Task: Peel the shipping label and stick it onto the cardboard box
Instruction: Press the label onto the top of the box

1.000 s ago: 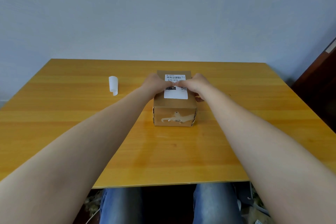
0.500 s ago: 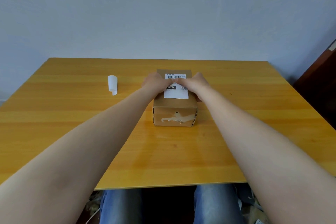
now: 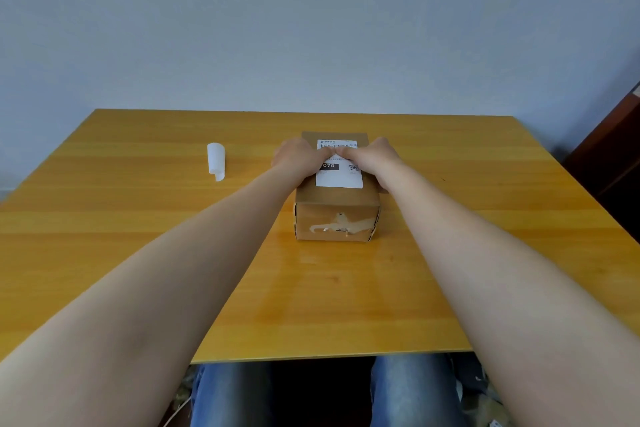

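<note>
The scene is lit evenly by soft, diffuse light. A pale sheen is seen on the desk (image 3: 346,288) just in front of the cardboard box (image 3: 336,218). Shadows are faint. Forearms are stretched by wide-angle distortion toward the lower corners. Focus is slightly soft throughout.

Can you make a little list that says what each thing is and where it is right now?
box: cardboard box on the wooden table, near its middle
label: shipping label flat on the box top
left hand: left hand pressing the label's far part
right hand: right hand pressing beside it, fingertips meeting
backing: curled white backing paper lying left of the box, apart
</note>
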Motion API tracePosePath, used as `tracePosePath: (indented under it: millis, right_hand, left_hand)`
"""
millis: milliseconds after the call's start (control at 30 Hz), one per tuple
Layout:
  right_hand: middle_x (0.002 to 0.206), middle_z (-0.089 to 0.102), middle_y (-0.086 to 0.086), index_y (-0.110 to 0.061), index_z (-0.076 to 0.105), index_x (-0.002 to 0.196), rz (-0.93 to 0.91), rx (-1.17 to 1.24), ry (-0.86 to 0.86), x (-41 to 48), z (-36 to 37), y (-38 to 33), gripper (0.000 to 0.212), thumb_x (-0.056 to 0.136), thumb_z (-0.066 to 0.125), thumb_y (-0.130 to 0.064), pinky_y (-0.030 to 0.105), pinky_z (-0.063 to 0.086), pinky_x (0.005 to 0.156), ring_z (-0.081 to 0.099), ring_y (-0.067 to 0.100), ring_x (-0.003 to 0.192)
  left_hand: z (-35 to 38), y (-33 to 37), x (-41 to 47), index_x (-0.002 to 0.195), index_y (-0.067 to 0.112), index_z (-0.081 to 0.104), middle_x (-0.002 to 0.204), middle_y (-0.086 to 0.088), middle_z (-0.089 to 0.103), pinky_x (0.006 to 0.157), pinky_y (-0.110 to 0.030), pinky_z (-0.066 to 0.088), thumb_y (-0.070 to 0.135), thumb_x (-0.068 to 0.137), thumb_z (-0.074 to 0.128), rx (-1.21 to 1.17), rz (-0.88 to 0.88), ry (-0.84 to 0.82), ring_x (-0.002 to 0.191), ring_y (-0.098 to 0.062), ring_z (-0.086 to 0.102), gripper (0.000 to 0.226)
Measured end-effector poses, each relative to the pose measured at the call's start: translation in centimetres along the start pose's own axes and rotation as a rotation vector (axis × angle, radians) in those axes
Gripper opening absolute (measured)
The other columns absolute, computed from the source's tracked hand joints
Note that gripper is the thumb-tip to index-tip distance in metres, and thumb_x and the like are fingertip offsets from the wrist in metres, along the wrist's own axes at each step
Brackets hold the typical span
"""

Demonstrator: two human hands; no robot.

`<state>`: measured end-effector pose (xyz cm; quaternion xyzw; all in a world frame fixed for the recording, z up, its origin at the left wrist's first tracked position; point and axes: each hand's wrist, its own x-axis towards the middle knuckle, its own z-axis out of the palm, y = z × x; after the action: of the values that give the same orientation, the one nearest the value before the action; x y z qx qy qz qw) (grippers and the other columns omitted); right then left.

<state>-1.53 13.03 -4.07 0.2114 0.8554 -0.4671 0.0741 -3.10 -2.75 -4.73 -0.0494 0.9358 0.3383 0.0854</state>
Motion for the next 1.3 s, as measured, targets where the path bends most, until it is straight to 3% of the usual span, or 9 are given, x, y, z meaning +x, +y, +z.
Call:
tracePosePath:
  millis: [133,233,400,533,633,867,1000,1100,1300]
  right_hand:
    - [0.129,0.069,0.008,-0.012,0.048,0.141,0.004,0.001,-0.018,0.0,0.0,0.1,0.102,0.064,0.082,-0.072,0.047,0.06,0.092,0.069,0.032,0.113]
    - [0.124,0.07,0.007,-0.012,0.05,0.139,0.007,0.013,-0.043,-0.5,-0.3,-0.1,0.088,0.075,0.08,-0.066,0.037,0.055,0.068,0.069,0.027,0.101]
    - [0.093,0.062,0.001,-0.02,0.051,0.091,0.024,0.038,-0.092,-1.6,-1.3,0.2,0.034,0.094,0.074,-0.045,0.032,0.044,0.061,0.055,0.019,0.074]
    - [0.095,0.064,0.001,-0.023,0.05,0.087,0.019,0.067,-0.113,-2.6,-1.4,0.1,0.032,0.092,0.076,-0.042,0.037,0.049,0.073,0.061,0.024,0.087]
    - [0.095,0.065,0.001,-0.024,0.051,0.089,0.011,0.081,-0.113,-2.9,-1.4,0.3,0.033,0.091,0.078,-0.042,0.04,0.05,0.078,0.062,0.023,0.086]
    - [0.096,0.065,0.001,-0.019,0.058,0.108,-0.019,0.051,-0.089,-3.5,-1.0,0.1,0.039,0.09,0.078,-0.047,0.033,0.047,0.066,0.062,0.023,0.086]
    - [0.088,0.063,-0.001,-0.02,0.061,0.107,-0.025,-0.009,-0.073,-3.4,-1.0,0.0,0.039,0.089,0.077,-0.051,0.03,0.041,0.057,0.059,0.02,0.075]
    - [0.104,0.072,0.003,-0.017,0.065,0.117,-0.009,-0.022,-0.055,-3.1,-0.9,-0.2,0.052,0.086,0.077,-0.056,0.031,0.044,0.057,0.069,0.028,0.093]
    - [0.116,0.072,0.007,-0.013,0.061,0.13,0.011,-0.038,-0.044,-2.5,-0.7,-0.4,0.069,0.085,0.075,-0.062,0.032,0.042,0.055,0.068,0.03,0.094]
  left_hand:
    - [-0.1,0.1,0.0,0.087,0.008,0.062,0.111,-0.013,0.069,0.07,-0.033,0.044,0.065,0.094,0.057,-0.016,-0.016,-0.02,0.103,-0.031,0.068,0.057]
    - [-0.2,-0.2,0.2,0.094,0.005,0.066,0.112,-0.013,0.069,0.077,-0.036,0.052,0.061,0.094,0.06,-0.105,-0.025,-0.063,0.103,-0.031,0.068,0.057]
    - [-0.7,-0.5,-0.4,0.121,0.009,0.066,0.117,-0.011,0.07,0.098,-0.045,0.057,0.057,0.086,0.069,-0.314,-0.059,-0.143,0.106,-0.031,0.069,0.059]
    - [-0.8,-1.0,-0.8,0.098,0.024,0.064,0.11,-0.004,0.071,0.098,-0.043,0.057,0.042,0.088,0.073,-0.343,-0.032,-0.172,0.104,-0.026,0.068,0.023]
    - [-0.7,-1.1,-1.1,0.099,0.027,0.062,0.111,-0.003,0.07,0.098,-0.043,0.057,0.04,0.091,0.072,-0.336,-0.013,-0.167,0.106,-0.026,0.068,0.019]
    - [0.2,-0.9,-0.6,0.126,0.009,0.065,0.123,-0.012,0.066,0.097,-0.045,0.057,0.064,0.08,0.07,-0.225,-0.041,-0.11,0.113,-0.032,0.064,0.073]
    - [0.4,-0.6,0.0,0.124,0.002,0.063,0.12,-0.014,0.066,0.089,-0.04,0.056,0.06,0.089,0.067,-0.135,-0.04,-0.072,0.107,-0.031,0.066,0.068]
    - [0.4,-0.5,0.2,0.121,0.002,0.064,0.119,-0.014,0.068,0.088,-0.039,0.057,0.06,0.089,0.067,-0.111,-0.044,-0.053,0.106,-0.03,0.068,0.066]
    - [0.3,-0.2,0.7,0.138,-0.001,0.054,0.134,-0.017,0.058,0.09,-0.041,0.056,0.076,0.082,0.059,-0.019,-0.084,-0.048,0.116,-0.033,0.061,0.096]
